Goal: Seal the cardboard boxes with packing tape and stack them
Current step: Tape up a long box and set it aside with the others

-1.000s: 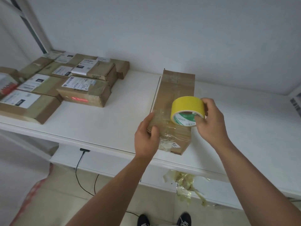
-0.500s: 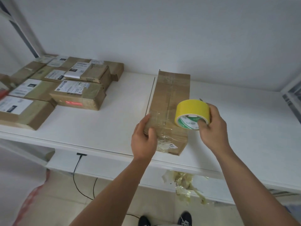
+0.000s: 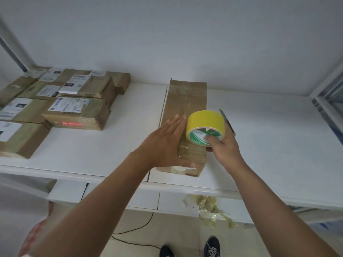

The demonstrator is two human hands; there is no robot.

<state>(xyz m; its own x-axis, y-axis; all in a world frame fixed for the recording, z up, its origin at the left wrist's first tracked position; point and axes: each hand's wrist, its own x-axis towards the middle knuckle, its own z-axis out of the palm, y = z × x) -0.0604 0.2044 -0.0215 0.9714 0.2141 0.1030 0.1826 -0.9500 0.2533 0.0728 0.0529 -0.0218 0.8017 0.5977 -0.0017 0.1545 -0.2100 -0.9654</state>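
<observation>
Left hand (image 3: 165, 143) lies flat on the long box (image 3: 185, 108) near the table edge (image 3: 111, 179); right hand (image 3: 222, 147) grips the tape roll (image 3: 205, 123).

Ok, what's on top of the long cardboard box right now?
The left hand lies flat on the long cardboard box; the right hand holds the yellow tape roll there. The surface beneath them is hidden.

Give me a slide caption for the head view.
Left hand flat on a long brown cardboard box while right hand holds a yellow tape roll on it.
</observation>
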